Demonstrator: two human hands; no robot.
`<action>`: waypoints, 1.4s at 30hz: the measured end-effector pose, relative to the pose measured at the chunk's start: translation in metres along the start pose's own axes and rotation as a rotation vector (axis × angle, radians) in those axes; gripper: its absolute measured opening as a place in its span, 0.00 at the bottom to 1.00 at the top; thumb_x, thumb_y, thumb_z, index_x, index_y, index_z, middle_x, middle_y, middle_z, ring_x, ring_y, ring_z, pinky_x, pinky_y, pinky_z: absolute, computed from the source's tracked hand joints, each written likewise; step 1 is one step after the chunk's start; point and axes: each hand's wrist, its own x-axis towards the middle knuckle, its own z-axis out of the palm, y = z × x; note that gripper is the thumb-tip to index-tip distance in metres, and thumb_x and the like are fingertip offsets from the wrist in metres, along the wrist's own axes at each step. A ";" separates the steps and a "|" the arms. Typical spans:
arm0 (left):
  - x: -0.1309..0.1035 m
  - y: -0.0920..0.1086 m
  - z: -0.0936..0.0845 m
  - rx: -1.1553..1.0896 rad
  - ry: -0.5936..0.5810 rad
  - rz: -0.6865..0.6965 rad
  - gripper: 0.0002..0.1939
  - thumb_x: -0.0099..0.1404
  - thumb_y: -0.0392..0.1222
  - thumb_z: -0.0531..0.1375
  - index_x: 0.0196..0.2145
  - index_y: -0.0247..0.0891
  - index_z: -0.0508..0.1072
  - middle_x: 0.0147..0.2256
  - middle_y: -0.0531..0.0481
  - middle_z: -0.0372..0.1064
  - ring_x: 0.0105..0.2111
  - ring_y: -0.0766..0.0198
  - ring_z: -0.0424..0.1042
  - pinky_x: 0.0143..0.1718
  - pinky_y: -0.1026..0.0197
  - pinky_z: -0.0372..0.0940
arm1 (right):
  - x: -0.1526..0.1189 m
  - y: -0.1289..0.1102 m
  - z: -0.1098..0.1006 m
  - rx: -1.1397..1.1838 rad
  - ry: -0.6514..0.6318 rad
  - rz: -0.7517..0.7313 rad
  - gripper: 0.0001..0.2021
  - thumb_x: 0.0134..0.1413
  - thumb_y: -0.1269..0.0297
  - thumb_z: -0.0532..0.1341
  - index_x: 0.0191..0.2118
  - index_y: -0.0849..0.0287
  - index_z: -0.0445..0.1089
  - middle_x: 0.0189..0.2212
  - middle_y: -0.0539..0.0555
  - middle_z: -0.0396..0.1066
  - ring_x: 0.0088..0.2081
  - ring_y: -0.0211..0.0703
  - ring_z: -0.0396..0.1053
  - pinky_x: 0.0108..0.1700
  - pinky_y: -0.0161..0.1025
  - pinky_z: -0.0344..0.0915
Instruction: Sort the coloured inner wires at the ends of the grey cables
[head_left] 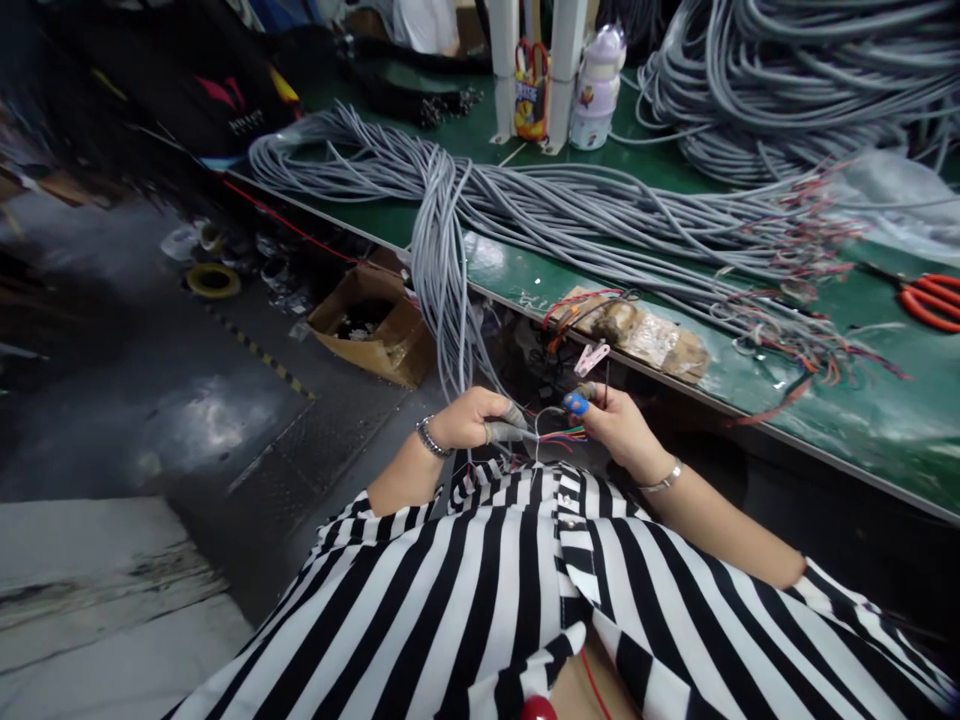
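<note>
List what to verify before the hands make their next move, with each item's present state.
1. Left hand gripping the cable: ok.
2. Colored wires exposed: ok, pointing toward the right hand.
3. Right hand holding a wire: cannot tell, too small.
4. Cutters in hand: not ok, lying on the green table.
5. Gray cables all on the table: not ok, some hang over its edge.

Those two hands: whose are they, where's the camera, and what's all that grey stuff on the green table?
They belong to someone wearing the camera on their head. It looks forward and down, so you see their striped shirt. The left hand grips a grey cable with coloured wires poking out. The right hand is close to those wires; what it pinches is unclear. The grey stuff is long cables lying in bundles on the green table, with an orange-handled tool there too.
</note>
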 end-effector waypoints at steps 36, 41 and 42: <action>0.036 -0.007 0.004 -0.354 -0.011 -0.078 0.18 0.58 0.52 0.67 0.31 0.30 0.79 0.27 0.42 0.77 0.26 0.63 0.74 0.31 0.65 0.68 | 0.012 0.003 -0.023 0.430 0.189 0.068 0.25 0.41 0.44 0.70 0.24 0.56 0.58 0.14 0.41 0.53 0.15 0.26 0.39 0.16 0.30 0.35; 0.050 -0.005 0.008 -0.438 0.208 -0.098 0.19 0.56 0.52 0.68 0.31 0.29 0.79 0.25 0.45 0.75 0.24 0.67 0.70 0.28 0.66 0.66 | 0.029 0.005 -0.034 0.457 0.007 0.153 0.27 0.46 0.36 0.63 0.23 0.59 0.62 0.14 0.46 0.56 0.16 0.29 0.47 0.16 0.31 0.39; 0.054 -0.006 0.009 -0.447 0.242 -0.108 0.19 0.55 0.53 0.69 0.32 0.30 0.79 0.25 0.46 0.74 0.24 0.68 0.70 0.28 0.66 0.65 | 0.033 0.003 -0.033 0.471 -0.035 0.162 0.26 0.45 0.36 0.63 0.24 0.59 0.64 0.14 0.47 0.57 0.17 0.30 0.48 0.17 0.31 0.39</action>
